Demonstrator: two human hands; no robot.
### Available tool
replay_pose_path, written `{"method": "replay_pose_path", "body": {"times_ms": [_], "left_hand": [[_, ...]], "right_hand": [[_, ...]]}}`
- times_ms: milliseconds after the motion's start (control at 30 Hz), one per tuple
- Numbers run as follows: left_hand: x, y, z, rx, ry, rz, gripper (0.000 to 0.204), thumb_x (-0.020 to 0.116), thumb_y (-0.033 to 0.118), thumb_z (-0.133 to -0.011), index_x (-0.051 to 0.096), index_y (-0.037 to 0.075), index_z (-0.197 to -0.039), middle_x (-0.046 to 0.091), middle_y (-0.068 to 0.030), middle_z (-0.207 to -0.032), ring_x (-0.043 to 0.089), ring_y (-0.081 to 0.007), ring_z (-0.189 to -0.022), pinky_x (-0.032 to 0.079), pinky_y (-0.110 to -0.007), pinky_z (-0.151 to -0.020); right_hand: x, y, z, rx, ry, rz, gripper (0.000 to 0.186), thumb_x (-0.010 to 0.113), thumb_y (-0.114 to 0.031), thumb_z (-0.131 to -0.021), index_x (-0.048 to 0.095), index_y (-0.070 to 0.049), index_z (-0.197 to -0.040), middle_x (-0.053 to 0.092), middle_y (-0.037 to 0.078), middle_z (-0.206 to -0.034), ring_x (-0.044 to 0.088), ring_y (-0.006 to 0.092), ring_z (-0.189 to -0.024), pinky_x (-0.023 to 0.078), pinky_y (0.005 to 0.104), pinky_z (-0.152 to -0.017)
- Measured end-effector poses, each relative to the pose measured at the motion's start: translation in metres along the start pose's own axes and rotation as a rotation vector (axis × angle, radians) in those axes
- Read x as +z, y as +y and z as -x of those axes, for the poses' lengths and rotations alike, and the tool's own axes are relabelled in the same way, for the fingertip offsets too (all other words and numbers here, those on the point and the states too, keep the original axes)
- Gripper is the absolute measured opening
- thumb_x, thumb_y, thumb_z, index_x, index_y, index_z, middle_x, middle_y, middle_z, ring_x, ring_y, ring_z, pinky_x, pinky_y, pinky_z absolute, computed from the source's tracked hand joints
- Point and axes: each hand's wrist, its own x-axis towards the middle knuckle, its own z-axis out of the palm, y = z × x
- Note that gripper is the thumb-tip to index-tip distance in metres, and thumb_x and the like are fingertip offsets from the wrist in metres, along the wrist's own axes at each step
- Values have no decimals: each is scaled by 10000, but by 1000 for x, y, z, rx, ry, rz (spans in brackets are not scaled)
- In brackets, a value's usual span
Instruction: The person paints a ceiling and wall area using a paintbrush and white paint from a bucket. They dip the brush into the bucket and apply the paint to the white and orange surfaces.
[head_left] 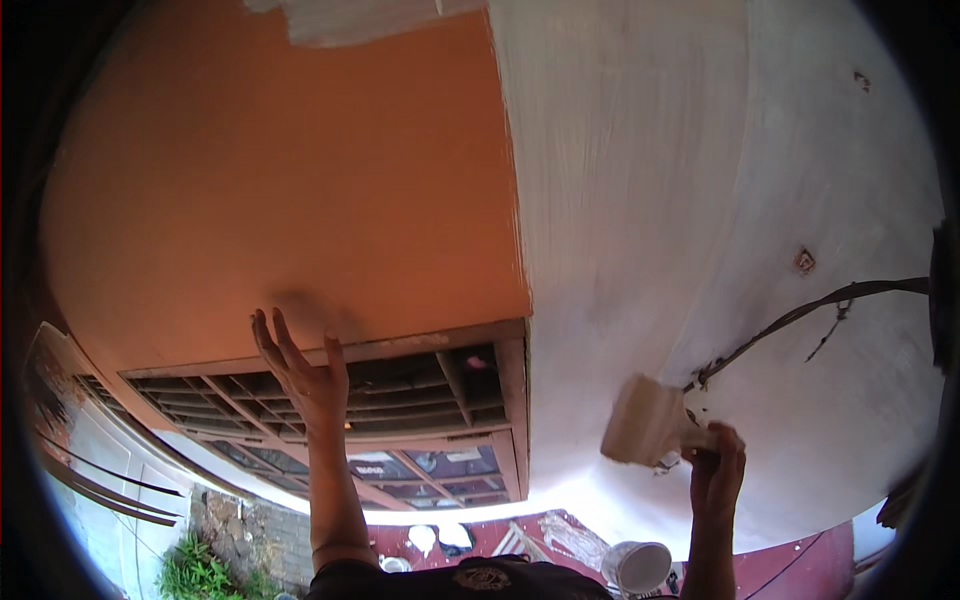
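My left hand [308,365] reaches up to the orange wall [330,180] at the top edge of a wooden vent and window frame [516,370], its fingers spread and holding nothing; I cannot tell whether it touches. My right hand [715,460] grips the handle of a wide, pale paintbrush [645,420], its head against or very near the white-coated wall [620,170], just below a dark cable [830,298]. The white coat meets the orange along a rough vertical edge, and a white patch shows at the top of the orange.
Far below are a red floor [490,540] with a white bucket [637,566], pale frames and sheeting [572,538], and green plants [195,570] beside paving at the lower left. Dark wires [110,480] run at the left edge. The cable continues to the right rim.
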Motion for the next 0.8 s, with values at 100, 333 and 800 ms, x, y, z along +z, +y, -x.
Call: {"method": "replay_pose_path", "body": {"times_ms": [100, 333, 800], "left_hand": [[-5, -7, -5, 6, -69, 77, 680, 647, 324, -968, 369, 42, -1520, 286, -260, -1568, 302, -458, -1458, 369, -577, -1129], [-9, -19, -3, 31, -176, -6, 723, 631, 379, -953, 357, 5, -1507, 288, -309, -1548, 295, -503, -1440, 334, -580, -1148], [-5, -14, -4, 69, -209, -40, 826, 629, 392, -954, 264, -78, -1526, 214, -353, -1574, 244, -527, -1462, 311, -560, -1172]], "right_hand": [[71, -35, -28, -137, -132, -11, 322, 569, -273, -1036, 616, 40, -1099, 659, 123, -985, 699, 234, -856, 618, 372, -739], [251, -113, -86, -525, -400, -48, 351, 598, -257, -1028, 627, 71, -1152, 672, 137, -1092, 729, 260, -919, 615, 377, -842], [495, -190, -121, -760, -732, -164, 271, 624, -189, -1001, 612, 76, -1058, 678, 140, -964, 722, 222, -847, 639, 310, -744]]}}
